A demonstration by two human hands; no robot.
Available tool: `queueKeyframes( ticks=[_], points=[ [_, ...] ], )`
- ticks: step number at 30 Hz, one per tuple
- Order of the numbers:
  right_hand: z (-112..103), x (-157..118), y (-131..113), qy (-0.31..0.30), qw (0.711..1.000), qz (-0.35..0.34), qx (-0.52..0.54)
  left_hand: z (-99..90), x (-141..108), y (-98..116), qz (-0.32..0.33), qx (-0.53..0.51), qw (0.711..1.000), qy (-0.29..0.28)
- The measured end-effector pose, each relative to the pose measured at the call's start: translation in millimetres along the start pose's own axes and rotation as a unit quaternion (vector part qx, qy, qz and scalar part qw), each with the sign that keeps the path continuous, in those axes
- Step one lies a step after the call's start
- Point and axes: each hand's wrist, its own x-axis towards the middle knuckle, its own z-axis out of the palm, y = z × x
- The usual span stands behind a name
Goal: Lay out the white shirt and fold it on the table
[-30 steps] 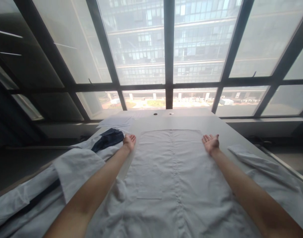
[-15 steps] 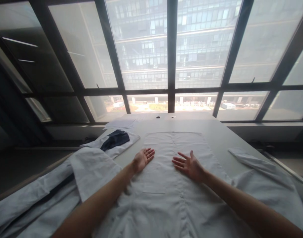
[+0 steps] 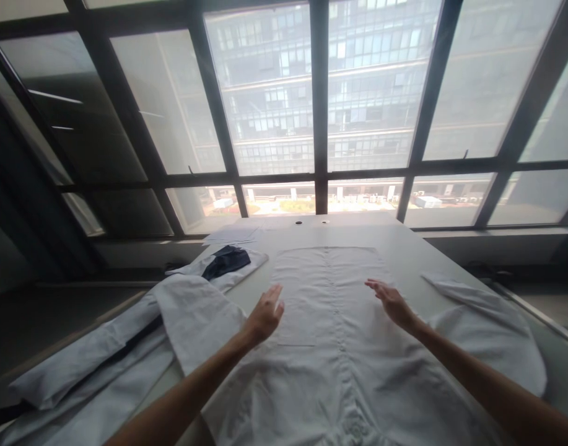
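Observation:
A white buttoned coat [image 3: 306, 316] lies spread on the white table [image 3: 358, 232], its button line running down the middle and a pocket slit on its left half. One sleeve [image 3: 492, 341] stretches out to the right. Over the coat's left edge is my left hand [image 3: 266, 311], palm turned down, fingers stretched and holding nothing. My right hand [image 3: 391, 302] is over the right edge, fingers extended and likewise holding nothing. Whether either hand touches the cloth I cannot tell. The lower part of the coat is wrinkled near my body.
More white garments [image 3: 191, 310] with dark strips are heaped along the left side. A dark cloth piece [image 3: 227, 261] lies on folded white fabric there. Sheets of paper [image 3: 232, 233] rest at the far left corner. Large windows [image 3: 269, 93] stand behind the table.
My hands have moved apart, the right one outward to the coat's right edge. The left has turned from palm up to palm down. The view has shifted slightly.

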Motion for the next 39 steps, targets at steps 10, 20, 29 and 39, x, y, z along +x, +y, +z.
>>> queueKeyframes(
  ticks=[10, 20, 29, 39],
  points=[
    [28.8, -94.3, -0.7, -0.160, 0.873, -0.037, -0.458, 21.4, -63.0, -20.5, 0.112, 0.341, 0.909, -0.213],
    [24.9, -62.6, 6.4, -0.175, 0.841, -0.018, -0.512, 30.6, -21.6, -33.2, 0.139, 0.329, 0.912, -0.199],
    [23.4, -16.9, 21.0, -0.149, 0.852, -0.072, -0.496, 38.4, 19.7, -35.7, 0.138, 0.320, 0.921, -0.174],
    [35.1, -42.8, 7.0, -0.101, 0.843, -0.257, -0.462, 80.9, -21.2, -9.0, 0.156, 0.550, 0.792, -0.216]
  ],
)
